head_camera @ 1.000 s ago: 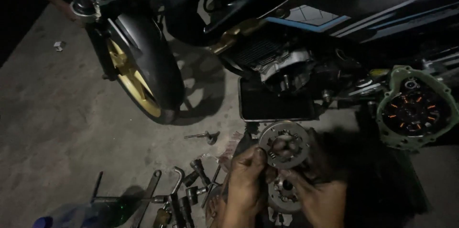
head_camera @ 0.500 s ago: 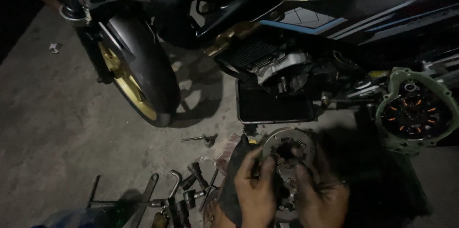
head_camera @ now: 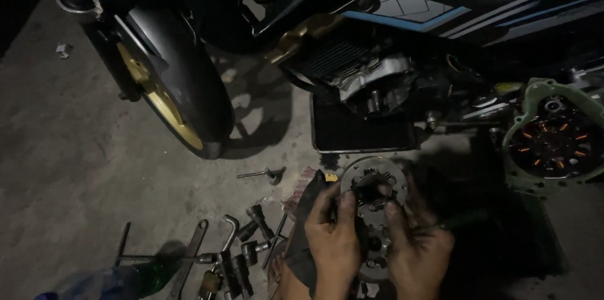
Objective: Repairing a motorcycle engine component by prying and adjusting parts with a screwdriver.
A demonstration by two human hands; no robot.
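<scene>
A round metal clutch part [head_camera: 372,202], toothed and drilled with holes, sits at the bottom centre of the head view, held upright between both hands just above the concrete floor [head_camera: 82,168]. The left hand [head_camera: 333,243] wraps its left edge, fingers curled around the rim and thumb pressed on the face; a dark rag [head_camera: 302,231] hangs against the back of this hand. The right hand [head_camera: 415,253] is clamped on the right edge, thumb near the centre hub. A second disc seems to lie under the first, but the dim light hides where one ends.

At nine o'clock from the part, sockets and wrenches [head_camera: 233,256] lie scattered on the floor, and a lone T-handle tool [head_camera: 264,175] rests at ten o'clock. At twelve o'clock a black drain tray [head_camera: 362,133] sits under the open engine [head_camera: 377,83] of the motorcycle, whose front wheel [head_camera: 173,95] stands at eleven o'clock. A green-rimmed stator cover [head_camera: 553,139] lies at two o'clock.

The likely risk is slippage: oily metal gripped only by fingertips could twist loose and drop onto the concrete, chipping teeth or picking up grit. Poor light could also hide a misaligned plate.
</scene>
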